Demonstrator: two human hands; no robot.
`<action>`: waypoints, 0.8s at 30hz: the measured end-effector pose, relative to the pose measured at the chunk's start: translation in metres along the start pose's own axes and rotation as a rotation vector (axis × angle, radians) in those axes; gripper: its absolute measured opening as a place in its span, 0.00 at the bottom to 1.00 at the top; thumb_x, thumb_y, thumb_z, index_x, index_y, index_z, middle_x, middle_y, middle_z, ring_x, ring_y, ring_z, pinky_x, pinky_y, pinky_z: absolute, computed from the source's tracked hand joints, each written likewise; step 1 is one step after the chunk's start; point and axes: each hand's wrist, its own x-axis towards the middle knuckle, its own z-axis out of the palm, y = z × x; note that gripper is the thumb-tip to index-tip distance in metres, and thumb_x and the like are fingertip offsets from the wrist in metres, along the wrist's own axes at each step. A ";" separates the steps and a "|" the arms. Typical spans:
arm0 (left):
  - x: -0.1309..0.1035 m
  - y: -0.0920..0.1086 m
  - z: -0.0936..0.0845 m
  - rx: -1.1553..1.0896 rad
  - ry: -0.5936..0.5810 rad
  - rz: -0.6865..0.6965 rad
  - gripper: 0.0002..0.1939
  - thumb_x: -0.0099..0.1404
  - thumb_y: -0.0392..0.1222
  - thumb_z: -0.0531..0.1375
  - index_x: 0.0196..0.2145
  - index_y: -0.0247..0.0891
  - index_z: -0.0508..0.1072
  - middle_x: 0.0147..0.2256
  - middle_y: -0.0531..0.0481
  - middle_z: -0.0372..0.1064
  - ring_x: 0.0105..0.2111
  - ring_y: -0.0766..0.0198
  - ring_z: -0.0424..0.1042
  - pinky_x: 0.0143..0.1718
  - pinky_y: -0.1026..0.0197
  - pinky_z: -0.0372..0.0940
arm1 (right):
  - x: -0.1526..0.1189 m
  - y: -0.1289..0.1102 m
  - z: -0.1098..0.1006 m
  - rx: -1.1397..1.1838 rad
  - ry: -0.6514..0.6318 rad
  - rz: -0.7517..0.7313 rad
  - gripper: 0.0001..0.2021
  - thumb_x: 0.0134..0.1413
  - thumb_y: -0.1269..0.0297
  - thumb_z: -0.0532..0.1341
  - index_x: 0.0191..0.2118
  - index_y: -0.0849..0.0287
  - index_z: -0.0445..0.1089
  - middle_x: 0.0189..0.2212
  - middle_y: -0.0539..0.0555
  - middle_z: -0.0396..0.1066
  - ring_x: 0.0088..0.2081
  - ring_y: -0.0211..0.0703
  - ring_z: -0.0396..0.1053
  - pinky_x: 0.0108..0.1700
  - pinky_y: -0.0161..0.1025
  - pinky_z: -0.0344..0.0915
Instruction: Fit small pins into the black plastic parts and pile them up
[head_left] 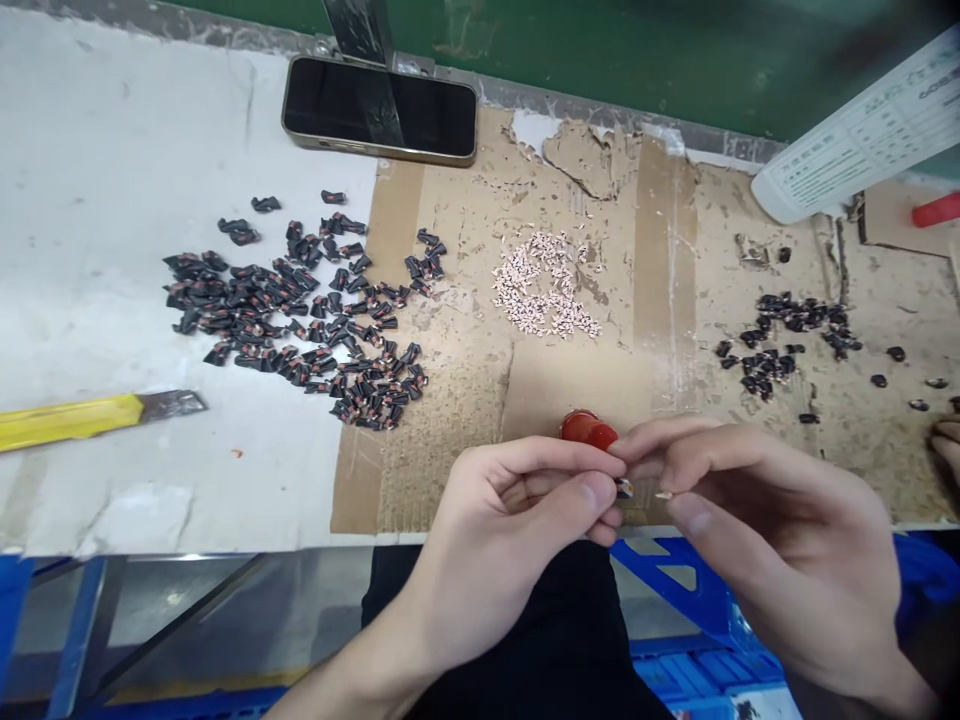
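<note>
My left hand pinches a small black piece between thumb and forefinger; most of it is hidden by the fingers. Just to its right, my right hand holds a tiny pale piece between thumb and fingertip, a short gap away from the black one. Behind the fingers stands a small red cup, partly covered by them. Beyond it, on the cardboard, lies a pile of tiny pale pieces. To the left spreads a heap of black pieces with orange-red marks.
Dark shiny pieces lie scattered on the right. A phone rests at the back, a white bottle leans at the back right, and a yellow knife lies at left. Part of another hand shows at the right edge.
</note>
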 end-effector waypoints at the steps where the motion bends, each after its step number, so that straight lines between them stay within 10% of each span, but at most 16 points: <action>1: -0.001 0.000 -0.001 -0.002 -0.003 -0.002 0.02 0.69 0.35 0.71 0.38 0.38 0.88 0.30 0.54 0.82 0.30 0.74 0.79 0.36 0.76 0.75 | 0.000 0.000 0.001 -0.002 0.002 -0.002 0.08 0.63 0.76 0.66 0.39 0.53 0.76 0.43 0.49 0.83 0.44 0.36 0.82 0.45 0.26 0.79; 24: -0.007 0.010 0.005 0.107 0.002 -0.004 0.09 0.70 0.29 0.68 0.35 0.38 0.88 0.28 0.53 0.81 0.28 0.74 0.78 0.36 0.76 0.74 | 0.012 -0.010 -0.007 -0.383 -0.125 -0.268 0.08 0.60 0.78 0.67 0.36 0.57 0.76 0.37 0.52 0.81 0.36 0.38 0.81 0.38 0.32 0.80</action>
